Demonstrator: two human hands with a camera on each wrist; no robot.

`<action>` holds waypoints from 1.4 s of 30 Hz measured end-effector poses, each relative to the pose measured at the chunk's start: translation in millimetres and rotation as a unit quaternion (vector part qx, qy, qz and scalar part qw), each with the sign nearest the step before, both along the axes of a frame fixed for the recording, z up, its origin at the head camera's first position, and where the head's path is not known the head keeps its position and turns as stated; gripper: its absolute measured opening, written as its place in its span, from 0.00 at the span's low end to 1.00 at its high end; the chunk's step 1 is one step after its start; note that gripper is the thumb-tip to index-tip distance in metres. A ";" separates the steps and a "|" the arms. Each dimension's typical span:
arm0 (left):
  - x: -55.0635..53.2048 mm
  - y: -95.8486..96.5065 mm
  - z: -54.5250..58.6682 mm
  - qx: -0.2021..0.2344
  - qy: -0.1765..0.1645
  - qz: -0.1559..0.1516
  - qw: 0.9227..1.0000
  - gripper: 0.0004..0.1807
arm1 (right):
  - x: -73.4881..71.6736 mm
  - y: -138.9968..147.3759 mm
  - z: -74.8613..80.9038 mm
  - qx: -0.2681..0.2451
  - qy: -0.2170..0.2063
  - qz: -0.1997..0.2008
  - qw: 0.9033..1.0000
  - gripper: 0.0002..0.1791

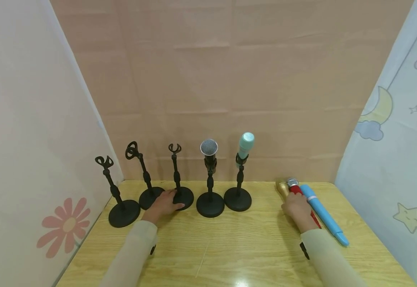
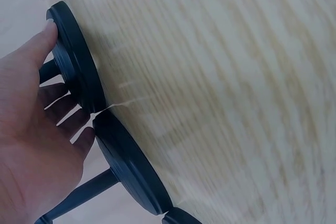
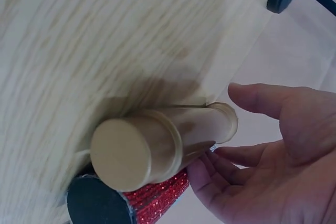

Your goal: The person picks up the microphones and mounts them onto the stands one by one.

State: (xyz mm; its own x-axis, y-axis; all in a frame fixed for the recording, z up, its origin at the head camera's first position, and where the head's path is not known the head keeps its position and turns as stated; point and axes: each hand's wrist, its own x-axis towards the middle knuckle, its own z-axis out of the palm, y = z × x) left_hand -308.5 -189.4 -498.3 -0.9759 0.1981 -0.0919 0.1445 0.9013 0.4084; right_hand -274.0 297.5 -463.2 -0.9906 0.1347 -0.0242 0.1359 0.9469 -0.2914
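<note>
My left hand [image 1: 163, 205] rests at the round black base of the third microphone stand [image 1: 186, 197], thumb and fingers spread over the base [image 2: 79, 59]. At the back right, my right hand [image 1: 297, 209] reaches over the microphones lying on the table. Its thumb stands apart from its bent fingers, close around the head end of a gold microphone [image 3: 163, 140]. A red glittery microphone [image 3: 157, 200] lies alongside, partly under the gold one in the right wrist view. On its other side lies a light blue microphone [image 1: 323, 213].
Two stands with bare clips [image 1: 123, 213] [image 1: 145, 175] stand left of my left hand. To the right, one stand carries a black microphone with a silver head [image 1: 209, 147], another a mint microphone [image 1: 246, 143]. Panels border the wooden table [image 1: 230, 247] at the back and sides.
</note>
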 end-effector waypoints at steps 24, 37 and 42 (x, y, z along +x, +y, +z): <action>4.8 -3.9 0.9 0.009 -0.016 -0.035 0.999 0.51 | -0.5 5.5 -9.9 -0.113 -0.004 -0.033 0.993 0.11; 18.9 -8.0 3.6 0.013 -0.010 -0.040 0.999 0.50 | 2.6 2.9 6.5 -0.301 0.041 -0.035 0.952 0.30; 22.8 -8.1 4.9 0.003 -0.011 -0.044 0.999 0.50 | 8.3 -2.8 14.6 -0.312 0.042 -0.011 0.949 0.34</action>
